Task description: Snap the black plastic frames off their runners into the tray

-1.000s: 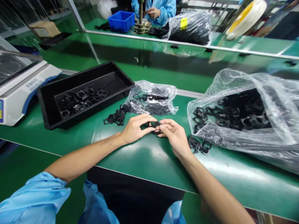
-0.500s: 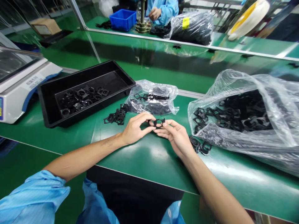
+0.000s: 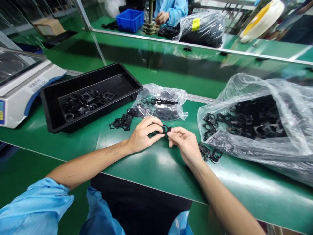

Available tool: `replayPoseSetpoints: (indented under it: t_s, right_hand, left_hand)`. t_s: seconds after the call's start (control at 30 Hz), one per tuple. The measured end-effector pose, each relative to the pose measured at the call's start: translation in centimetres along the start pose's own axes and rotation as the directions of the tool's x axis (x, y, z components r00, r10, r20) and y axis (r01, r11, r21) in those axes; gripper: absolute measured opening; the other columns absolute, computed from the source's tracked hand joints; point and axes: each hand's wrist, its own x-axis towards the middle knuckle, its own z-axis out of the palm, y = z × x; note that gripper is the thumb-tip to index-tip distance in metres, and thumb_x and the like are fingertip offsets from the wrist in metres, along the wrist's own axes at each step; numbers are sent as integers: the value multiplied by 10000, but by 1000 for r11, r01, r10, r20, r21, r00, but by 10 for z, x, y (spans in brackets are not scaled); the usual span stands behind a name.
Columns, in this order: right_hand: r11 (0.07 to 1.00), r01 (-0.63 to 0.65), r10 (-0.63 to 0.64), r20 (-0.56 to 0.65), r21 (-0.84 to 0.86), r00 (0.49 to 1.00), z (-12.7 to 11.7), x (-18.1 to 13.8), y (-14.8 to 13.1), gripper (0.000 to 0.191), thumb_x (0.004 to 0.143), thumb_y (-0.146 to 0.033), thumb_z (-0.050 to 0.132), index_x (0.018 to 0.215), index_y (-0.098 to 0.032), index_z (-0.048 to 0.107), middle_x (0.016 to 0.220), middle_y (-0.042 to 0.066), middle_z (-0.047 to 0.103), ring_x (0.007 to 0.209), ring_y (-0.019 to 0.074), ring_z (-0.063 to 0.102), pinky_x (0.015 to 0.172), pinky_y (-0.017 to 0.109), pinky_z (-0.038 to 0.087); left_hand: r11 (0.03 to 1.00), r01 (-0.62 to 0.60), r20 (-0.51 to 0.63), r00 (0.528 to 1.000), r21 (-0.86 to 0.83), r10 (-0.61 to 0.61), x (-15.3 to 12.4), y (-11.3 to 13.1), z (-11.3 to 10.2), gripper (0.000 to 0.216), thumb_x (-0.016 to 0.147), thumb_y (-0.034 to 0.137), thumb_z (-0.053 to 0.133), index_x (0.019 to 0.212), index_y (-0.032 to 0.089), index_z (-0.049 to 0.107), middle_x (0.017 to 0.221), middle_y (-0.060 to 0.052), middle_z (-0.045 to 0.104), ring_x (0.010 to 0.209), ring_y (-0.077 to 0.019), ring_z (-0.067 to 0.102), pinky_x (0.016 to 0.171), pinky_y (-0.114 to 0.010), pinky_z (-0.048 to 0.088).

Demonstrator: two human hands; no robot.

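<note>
A small black plastic ring-shaped part is held between my two hands, above the green table. My left hand pinches its left side between thumb and fingers. My right hand grips the right end with thumb and forefinger, the other fingers curled. Whether it is one piece or two joined ones cannot be made out. Just behind my left hand lies a loose pile of similar black parts, beside a small clear bag of such parts. A few more parts lie right of my right hand.
A black tray holding several parts stands at the left, beside a white scale. A large open plastic bag of black parts fills the right. Across a clear divider are a blue bin and a co-worker's hand.
The fingers of my right hand have curled in, and its thumb and forefinger now pinch the part's right end. My left fingers have shifted slightly over the part.
</note>
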Motion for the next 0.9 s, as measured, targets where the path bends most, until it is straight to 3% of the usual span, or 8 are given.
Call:
replayPoseSetpoints:
  t_s: [0.3,0.57,0.9]
  right_hand:
    - [1000,16,-15,60,-12,998,2,-3,1,432,563,-492,924,667,-183,641,577,-21,654,463,96,556,476,228,467]
    - [991,102,-98,49,-91,994,0,-2,2,410,686,-562,843,696,-188,674,590,-8,660,477,106,566,510,251,497]
    - [975,161,-148,92,-155,985,-1,-3,5,420,709,-579,822,708,-189,664,602,-10,652,495,108,578,536,256,504]
  left_hand:
    - [1000,-12,33,999,22,12,-3,-2,2,91,925,271,668,954,185,667,1011,-79,699,938,-186,666,841,-355,548]
    - [996,35,57,998,81,-40,-2,0,-2,215,915,328,684,1077,188,661,1005,-80,744,911,-204,680,847,-365,515]
    - [999,38,45,998,8,-38,-1,1,-1,181,908,288,691,1061,192,696,995,-76,711,939,-200,658,857,-368,525]
